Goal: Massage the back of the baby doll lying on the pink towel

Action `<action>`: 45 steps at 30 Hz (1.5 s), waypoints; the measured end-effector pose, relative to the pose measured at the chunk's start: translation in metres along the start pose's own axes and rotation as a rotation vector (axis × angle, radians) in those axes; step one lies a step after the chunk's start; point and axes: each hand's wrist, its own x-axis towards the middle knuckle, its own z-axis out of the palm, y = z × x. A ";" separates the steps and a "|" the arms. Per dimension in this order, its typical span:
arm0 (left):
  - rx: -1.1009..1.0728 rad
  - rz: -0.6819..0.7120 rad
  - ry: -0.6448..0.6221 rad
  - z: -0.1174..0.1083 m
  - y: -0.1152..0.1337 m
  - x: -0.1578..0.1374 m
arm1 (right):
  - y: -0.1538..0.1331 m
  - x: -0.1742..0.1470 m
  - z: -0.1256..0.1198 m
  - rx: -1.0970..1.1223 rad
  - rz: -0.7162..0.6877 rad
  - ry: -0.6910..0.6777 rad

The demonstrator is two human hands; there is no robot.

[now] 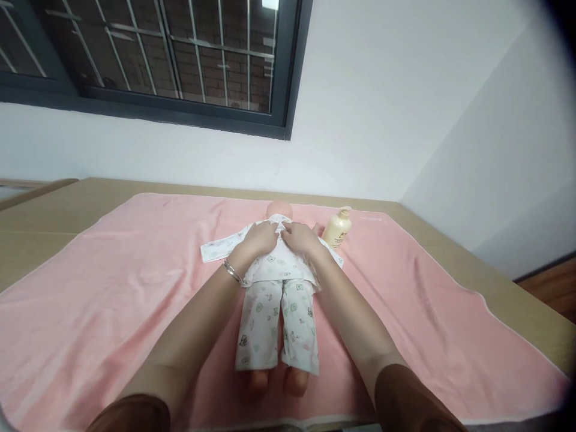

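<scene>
A baby doll lies stretched out with its head away from me, in a white patterned shirt and matching pants. My left hand and my right hand are side by side on the upper part of the shirt, just below the collar. The fingers of both are bent inward and close on the cloth. One sleeve reaches out flat to the left; its end shows no doll hand. The doll's other arm is partly hidden behind my right hand. Its feet stick out of the pant legs.
A pale yellow pump bottle stands right of the doll, close to its arm. A wrinkled pink blanket covers most of the wooden table. Behind are a white wall and a dark-framed barred window.
</scene>
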 end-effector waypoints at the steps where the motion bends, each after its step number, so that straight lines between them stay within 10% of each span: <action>1: -0.004 -0.009 -0.022 -0.004 0.002 -0.003 | -0.003 -0.003 -0.003 0.021 0.001 -0.004; 15: -0.186 -0.257 0.046 0.017 -0.013 0.010 | 0.019 0.021 0.027 0.216 0.141 0.096; 26: -0.006 -0.085 -0.110 -0.020 0.021 -0.016 | -0.013 -0.011 0.000 0.019 -0.012 0.032; 36: -0.159 -0.209 -0.005 0.019 -0.017 0.011 | 0.015 0.018 0.030 0.139 0.112 0.096; 45: 0.052 -0.116 -0.238 -0.024 0.019 -0.016 | -0.014 -0.010 0.002 -0.046 -0.017 -0.082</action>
